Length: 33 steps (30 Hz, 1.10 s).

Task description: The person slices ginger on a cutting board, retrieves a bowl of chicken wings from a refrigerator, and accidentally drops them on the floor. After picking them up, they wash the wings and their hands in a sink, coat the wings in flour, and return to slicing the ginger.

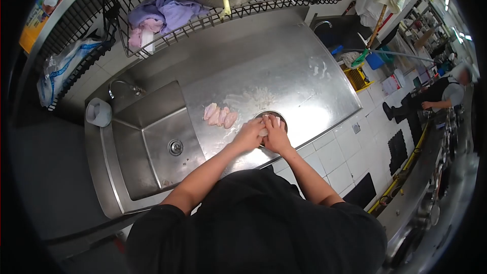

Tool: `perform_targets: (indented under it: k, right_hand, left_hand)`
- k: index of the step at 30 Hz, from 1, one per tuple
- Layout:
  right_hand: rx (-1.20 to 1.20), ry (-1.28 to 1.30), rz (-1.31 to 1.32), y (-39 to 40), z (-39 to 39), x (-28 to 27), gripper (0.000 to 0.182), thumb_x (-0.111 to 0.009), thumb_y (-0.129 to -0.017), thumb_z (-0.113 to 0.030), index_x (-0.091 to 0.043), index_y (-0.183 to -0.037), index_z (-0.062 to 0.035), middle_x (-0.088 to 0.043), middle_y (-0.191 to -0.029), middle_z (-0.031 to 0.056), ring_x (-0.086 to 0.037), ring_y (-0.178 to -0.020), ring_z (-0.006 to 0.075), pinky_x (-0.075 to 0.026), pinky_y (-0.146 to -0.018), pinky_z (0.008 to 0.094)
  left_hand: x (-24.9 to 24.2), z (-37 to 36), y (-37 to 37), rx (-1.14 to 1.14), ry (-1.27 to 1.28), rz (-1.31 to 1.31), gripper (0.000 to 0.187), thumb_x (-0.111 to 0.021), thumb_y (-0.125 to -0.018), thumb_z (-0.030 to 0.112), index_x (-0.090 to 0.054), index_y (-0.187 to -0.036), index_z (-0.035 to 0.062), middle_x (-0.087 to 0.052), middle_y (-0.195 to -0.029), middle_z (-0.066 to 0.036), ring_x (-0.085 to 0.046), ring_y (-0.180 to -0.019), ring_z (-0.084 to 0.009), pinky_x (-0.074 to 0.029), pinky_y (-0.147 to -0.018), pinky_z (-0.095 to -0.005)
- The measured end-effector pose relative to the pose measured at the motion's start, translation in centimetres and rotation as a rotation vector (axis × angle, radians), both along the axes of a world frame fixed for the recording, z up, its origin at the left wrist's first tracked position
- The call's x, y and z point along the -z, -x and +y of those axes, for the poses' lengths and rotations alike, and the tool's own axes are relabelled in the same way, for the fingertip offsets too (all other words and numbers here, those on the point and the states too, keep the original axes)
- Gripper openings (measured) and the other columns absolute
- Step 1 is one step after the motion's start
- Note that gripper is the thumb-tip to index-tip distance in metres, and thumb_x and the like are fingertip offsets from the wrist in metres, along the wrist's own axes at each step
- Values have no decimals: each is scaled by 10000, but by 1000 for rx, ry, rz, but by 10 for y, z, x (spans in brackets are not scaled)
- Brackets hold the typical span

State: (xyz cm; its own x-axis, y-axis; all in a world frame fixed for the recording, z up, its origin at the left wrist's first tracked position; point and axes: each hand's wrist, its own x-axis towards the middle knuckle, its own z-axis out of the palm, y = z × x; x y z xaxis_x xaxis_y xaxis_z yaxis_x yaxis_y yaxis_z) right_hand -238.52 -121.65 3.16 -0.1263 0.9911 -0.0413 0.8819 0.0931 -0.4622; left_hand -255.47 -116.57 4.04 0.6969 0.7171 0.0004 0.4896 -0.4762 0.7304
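Stainless-steel counter (304, 66) carried raw chicken pieces (222, 116) near a metal bowl (285, 121), over which left hand (247, 135) and right hand (276, 137) cupped a pale piece (263, 132), probably light, soft, slippery and best gripped at its thickest part.

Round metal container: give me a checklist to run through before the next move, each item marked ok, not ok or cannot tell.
1. Left hand and right hand both at the round metal container: ok.
2. Container contents in plain view: not ok, the hands cover much of the opening.
3. Firm grip on a piece: cannot tell.
4. Raw meat pieces on the counter, outside the sink: ok.
5. Counter wiped: not ok, a pale smear shows.
6. Drain uncovered: ok.
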Motion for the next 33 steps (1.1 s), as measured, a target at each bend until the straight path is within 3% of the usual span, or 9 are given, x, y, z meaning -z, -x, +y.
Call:
perform_targets:
  k: [3,5,9,11,16,23,27,31,33]
  right_hand:
    - [31,37,-27,3,0,-3,856,-716,-784,-171,-349,-1555,-112,-349,-1547,218,-384,-1340,530,-392,-1092,565]
    - [19,8,-133,4,-7,-9,815,-697,-820,-197,-357,-1561,-191,-328,-1566,204,-353,-1381,523,-374,-1097,612]
    - [-11,21,-161,6,-9,-28,807,-738,-845,-291,-368,-1562,-270,-329,-1586,184,-326,-1412,517,-365,-1093,645]
    - [-87,37,-193,4,-6,-19,801,-767,-845,-379,-387,-1549,-326,-327,-1592,171,-307,-1443,502,-358,-1090,655]
    - [-110,20,-251,7,6,6,695,-627,-925,-547,-418,-1544,-310,-285,-1647,165,-298,-1471,486,-349,-1078,641]
    - [-77,-20,-195,9,0,9,689,-572,-956,-536,-382,-1566,-276,-319,-1624,197,-343,-1434,519,-366,-1058,653]
    - [-51,-91,-182,11,-2,16,650,-525,-974,-532,-416,-1550,-251,-338,-1609,216,-390,-1402,509,-394,-1035,628]
    - [-1,-157,-159,16,-6,16,608,-477,-989,-549,-485,-1501,-221,-412,-1559,203,-437,-1357,496,-409,-1015,617]
    - [4,-203,-191,12,-5,18,675,-549,-959,-526,-434,-1521,-170,-428,-1540,195,-469,-1331,473,-420,-1009,599]
  left_hand:
    - [59,39,39,-260,-157,-155,549,-693,-784,127,-614,-1327,103,-559,-1406,-185,-483,-1320,-414,-446,-1017,-585]
    - [2,42,55,-527,-159,290,606,-702,-809,207,-577,-1400,155,-461,-1519,-177,-385,-1396,-474,-396,-1052,-646]
    - [-15,45,69,-585,-4,576,622,-686,-850,282,-536,-1449,203,-358,-1589,-162,-355,-1398,-538,-364,-1078,-668]
    - [-16,48,67,-363,-24,731,641,-669,-873,302,-497,-1486,227,-300,-1608,-154,-340,-1393,-568,-348,-1097,-676]
    - [12,46,52,-298,-128,687,558,-647,-891,265,-540,-1437,217,-353,-1575,-163,-359,-1383,-563,-383,-1076,-660]
    - [23,21,56,-230,-295,535,401,-656,-864,179,-658,-1256,92,-472,-1452,-234,-548,-1206,-516,-439,-1048,-560]
    - [23,8,59,-241,-318,483,361,-677,-816,141,-696,-1167,59,-506,-1393,-255,-557,-1215,-475,-451,-1036,-532]
    - [28,21,62,-427,-161,229,381,-641,-753,69,-702,-1127,31,-556,-1283,-242,-573,-1164,-440,-458,-1034,-475]
    - [13,29,46,-448,-44,109,384,-623,-743,55,-698,-1118,18,-565,-1249,-239,-574,-1143,-434,-460,-1031,-464]
